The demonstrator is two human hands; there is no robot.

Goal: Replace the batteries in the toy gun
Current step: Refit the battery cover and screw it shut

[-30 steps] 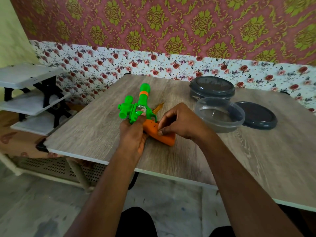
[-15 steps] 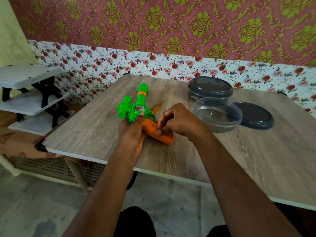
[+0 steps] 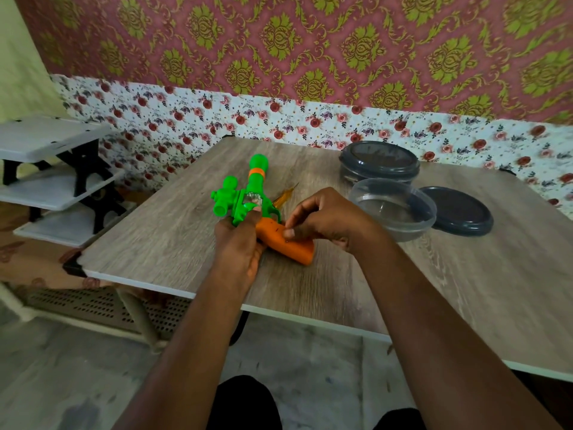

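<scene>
The counter [image 3: 465, 290] carries everything, and the gun [image 3: 254, 187] lies flat near its front-left corner. The gun's long axis runs away from the person and a little leftward: the green barrel points at the far wall and the orange grip [image 3: 294, 246] trails back toward the right. That puts the grip, where the battery cover probably sits, directly under the right hand [image 3: 328, 218], while the left hand [image 3: 238, 243] is nearer the body of the toy. The left hand is clamped on the gun where green meets orange, with its thumb up on the silver part. The right hand has curled fingers, and its fingertips and thumb nip the top face of the grip. Whether they have caught a cover or a screw is too small to tell. The hands sit close together, just apart

Counted: one counter, one shelf unit [image 3: 46, 138] off to the left, two tubs, one closed [image 3: 378, 161] and one open [image 3: 393, 209], one loose lid [image 3: 459, 212], one gun, two hands, and one screwdriver [image 3: 283, 197] half hidden just behind the gun. No batteries show
</scene>
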